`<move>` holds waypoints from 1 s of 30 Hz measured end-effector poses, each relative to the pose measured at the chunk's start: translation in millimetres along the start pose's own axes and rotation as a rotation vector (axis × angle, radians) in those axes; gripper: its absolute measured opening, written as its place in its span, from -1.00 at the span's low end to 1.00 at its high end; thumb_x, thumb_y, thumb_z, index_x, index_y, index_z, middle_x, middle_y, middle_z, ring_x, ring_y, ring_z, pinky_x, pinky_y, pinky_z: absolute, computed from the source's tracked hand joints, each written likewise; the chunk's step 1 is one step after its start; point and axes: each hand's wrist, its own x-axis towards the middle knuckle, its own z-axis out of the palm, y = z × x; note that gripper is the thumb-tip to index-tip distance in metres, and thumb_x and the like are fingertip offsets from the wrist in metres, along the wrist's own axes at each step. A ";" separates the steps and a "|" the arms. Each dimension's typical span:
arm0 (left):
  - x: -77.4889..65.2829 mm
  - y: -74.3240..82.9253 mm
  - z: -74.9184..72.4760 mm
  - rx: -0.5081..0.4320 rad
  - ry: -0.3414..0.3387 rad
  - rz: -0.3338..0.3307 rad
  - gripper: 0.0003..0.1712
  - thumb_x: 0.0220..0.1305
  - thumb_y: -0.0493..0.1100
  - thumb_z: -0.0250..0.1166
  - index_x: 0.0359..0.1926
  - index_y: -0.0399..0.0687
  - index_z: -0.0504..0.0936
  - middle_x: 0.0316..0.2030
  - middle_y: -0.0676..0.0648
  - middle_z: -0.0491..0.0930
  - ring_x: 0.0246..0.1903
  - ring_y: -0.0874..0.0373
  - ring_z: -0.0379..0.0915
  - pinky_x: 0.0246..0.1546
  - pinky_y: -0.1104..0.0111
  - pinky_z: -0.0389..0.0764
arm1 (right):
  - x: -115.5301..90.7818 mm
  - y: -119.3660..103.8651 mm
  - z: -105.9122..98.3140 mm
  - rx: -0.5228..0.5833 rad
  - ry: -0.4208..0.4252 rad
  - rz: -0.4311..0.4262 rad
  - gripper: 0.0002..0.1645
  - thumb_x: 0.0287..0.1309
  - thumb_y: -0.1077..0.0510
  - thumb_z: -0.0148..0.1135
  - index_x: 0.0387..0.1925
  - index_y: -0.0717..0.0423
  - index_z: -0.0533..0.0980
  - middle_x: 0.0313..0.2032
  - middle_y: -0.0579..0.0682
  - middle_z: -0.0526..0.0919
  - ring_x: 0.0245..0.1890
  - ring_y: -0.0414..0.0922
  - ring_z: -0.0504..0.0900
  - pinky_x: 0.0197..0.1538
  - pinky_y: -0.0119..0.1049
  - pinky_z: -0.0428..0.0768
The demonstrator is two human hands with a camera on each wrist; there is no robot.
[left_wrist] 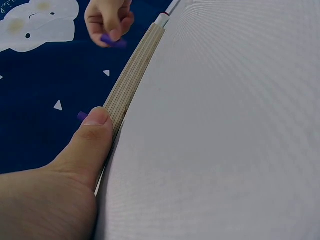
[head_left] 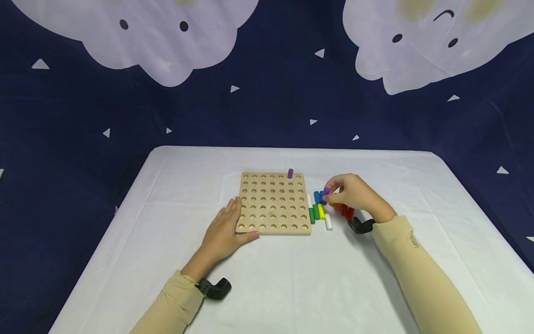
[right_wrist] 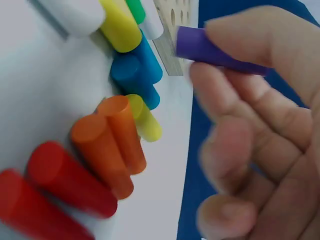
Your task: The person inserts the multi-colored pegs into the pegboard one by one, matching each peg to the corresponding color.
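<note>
A square wooden pegboard (head_left: 272,204) with rows of round holes lies on the table. One purple peg (head_left: 290,173) stands upright in its far row, toward the right. My left hand (head_left: 223,229) rests at the board's near left corner, fingers straight along the left side and thumb against the front edge. Between thumb and fingers, my right hand (head_left: 352,192) pinches another purple peg (right_wrist: 220,51), raised above the loose pegs to the right of the board. In the right wrist view, that peg lies roughly sideways and its middle is partly covered by the thumb.
Beside the board lie loose pegs: blue (right_wrist: 135,75), yellow (head_left: 321,211), green (head_left: 312,215), white (head_left: 328,221), orange (right_wrist: 102,155) and red (right_wrist: 70,180). A white cloth covers the table (head_left: 271,283). Behind it hangs a dark blue backdrop (head_left: 267,111) with clouds.
</note>
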 end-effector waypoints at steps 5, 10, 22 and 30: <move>-0.1 -0.7 0.3 0.005 -0.003 0.001 0.34 0.10 0.47 0.28 0.55 -0.25 -0.12 0.55 -0.21 -0.08 0.57 -0.07 -0.17 0.57 0.05 -0.08 | 16.9 -6.7 0.9 0.000 0.087 -0.018 -0.80 0.08 0.04 0.46 -0.27 0.00 0.65 -0.33 0.01 0.67 -0.55 -0.04 0.49 -0.61 -0.28 0.52; 0.3 -1.1 -0.1 0.003 0.001 0.001 0.33 0.11 0.46 0.29 0.55 -0.26 -0.12 0.55 -0.21 -0.07 0.56 -0.07 -0.17 0.57 0.05 -0.07 | 39.7 -15.9 2.3 -0.011 0.129 -0.031 -0.81 0.11 0.04 0.43 -0.25 -0.01 0.65 -0.25 0.01 0.68 -0.52 -0.02 0.49 -0.58 -0.29 0.52; 0.4 1.2 -1.0 -0.005 -0.025 -0.013 0.34 0.11 0.45 0.31 0.56 -0.22 -0.17 0.56 -0.18 -0.13 0.57 -0.03 -0.22 0.58 0.08 -0.13 | 80.9 -24.1 16.4 -0.085 0.152 -0.065 -0.84 0.11 0.10 0.44 -0.27 0.04 0.67 -0.23 0.01 0.74 -0.24 -0.06 0.54 -0.14 -0.21 0.46; -0.2 0.6 -2.0 0.004 -0.023 -0.012 0.34 0.10 0.46 0.30 0.56 -0.21 -0.16 0.56 -0.18 -0.13 0.57 -0.03 -0.23 0.58 0.09 -0.13 | 87.4 -28.7 21.6 -0.097 0.109 -0.050 -0.83 0.10 0.09 0.44 -0.27 0.04 0.68 -0.21 0.01 0.75 -0.15 -0.03 0.60 0.02 -0.08 0.51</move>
